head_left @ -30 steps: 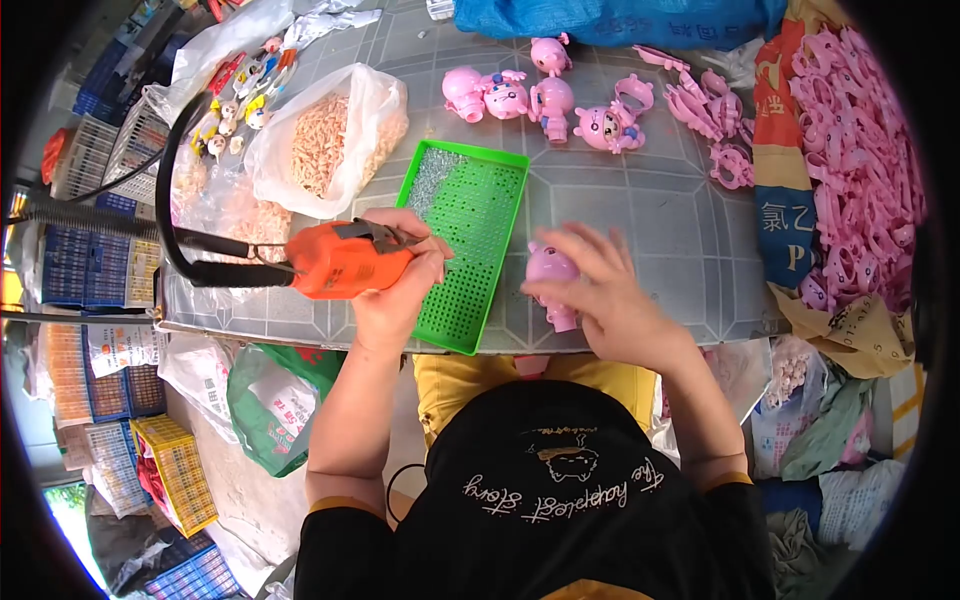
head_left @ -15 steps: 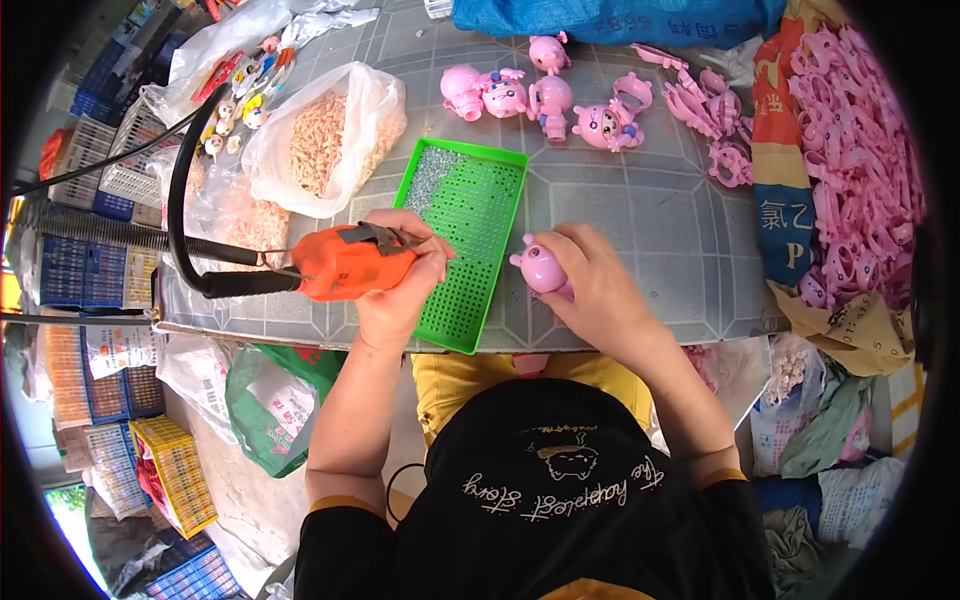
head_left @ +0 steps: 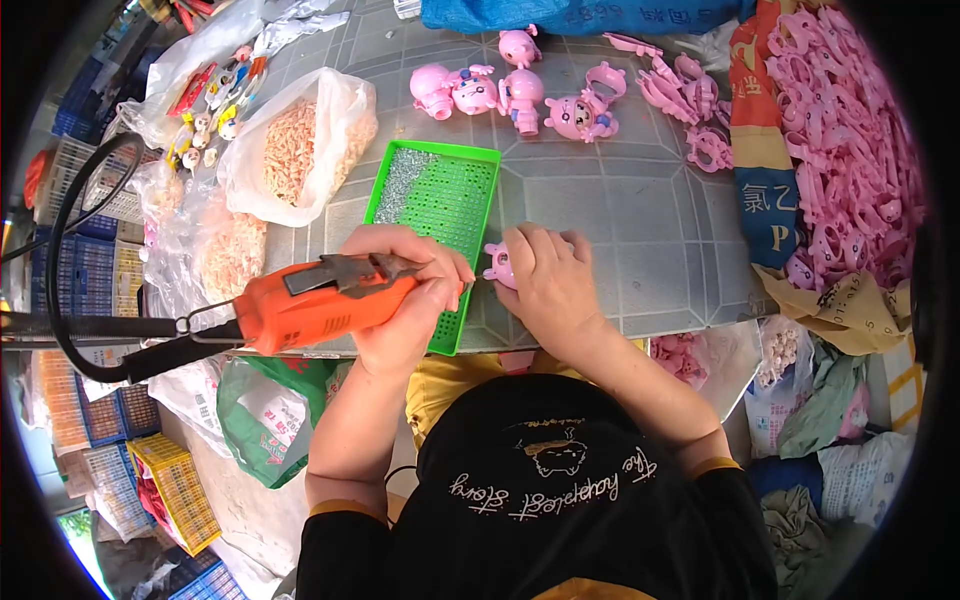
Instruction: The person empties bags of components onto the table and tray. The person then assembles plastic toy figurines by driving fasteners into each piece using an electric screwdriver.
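My left hand is wrapped around an orange electric screwdriver, which lies almost level with its front end toward my right hand. My right hand grips a pink animal-shaped toy piece against the table, fingers covering most of it. The screwdriver's tip is close to this piece; whether they touch I cannot tell. Beneath and beyond my left hand lies a green perforated tray, with small silvery screws gathered in its far left part.
Several pink toy figures stand at the back of the table. A sack of pink parts is at the right. On the left are a plastic bag of small pale pieces and small painted figures. The screwdriver's black cable loops left.
My left hand has brought the screwdriver down and toward the toy piece, turning its front end that way. My right hand has turned the piece and now covers more of it. The view shifted slightly.
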A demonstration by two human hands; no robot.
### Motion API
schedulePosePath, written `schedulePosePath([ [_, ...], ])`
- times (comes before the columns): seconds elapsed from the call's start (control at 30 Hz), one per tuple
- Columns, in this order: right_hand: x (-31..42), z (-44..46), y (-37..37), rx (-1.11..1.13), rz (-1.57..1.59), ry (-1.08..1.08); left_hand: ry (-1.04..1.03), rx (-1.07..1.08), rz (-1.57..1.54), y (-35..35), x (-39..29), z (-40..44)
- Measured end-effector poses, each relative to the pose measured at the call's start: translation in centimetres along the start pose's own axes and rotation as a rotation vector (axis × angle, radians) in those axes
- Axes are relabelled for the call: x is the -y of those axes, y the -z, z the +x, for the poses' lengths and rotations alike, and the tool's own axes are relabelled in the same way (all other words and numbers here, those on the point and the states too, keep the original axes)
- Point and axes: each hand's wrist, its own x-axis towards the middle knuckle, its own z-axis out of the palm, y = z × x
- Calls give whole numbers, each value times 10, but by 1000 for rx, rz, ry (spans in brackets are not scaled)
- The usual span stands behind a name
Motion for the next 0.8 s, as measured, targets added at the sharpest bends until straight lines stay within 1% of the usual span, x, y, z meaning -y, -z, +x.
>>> schedulePosePath([
  [0.1,-1,1,0,-10,-13,10,-16,46,-17,0,7,1],
  [0.2,-1,0,0,-3,-11,12,5,38,-11,-2,12,1],
  [0.3,0,1,0,7,-9,14,66,-43,28,-10,13,2],
  [0.4,0,1,-2,7,7,12,40,190,-37,5,22,8],
  [0.5,-1,1,-4,6,11,28,168,135,110,1,17,8],
  [0.63,1,1,0,0,8,15,171,56,91,-5,16,8],
  [0.77,-1,0,1,0,22,10,12,24,23,0,6,9],
  [0.8,-2,-1,1,2,28,14,20,12,75,5,4,9],
])
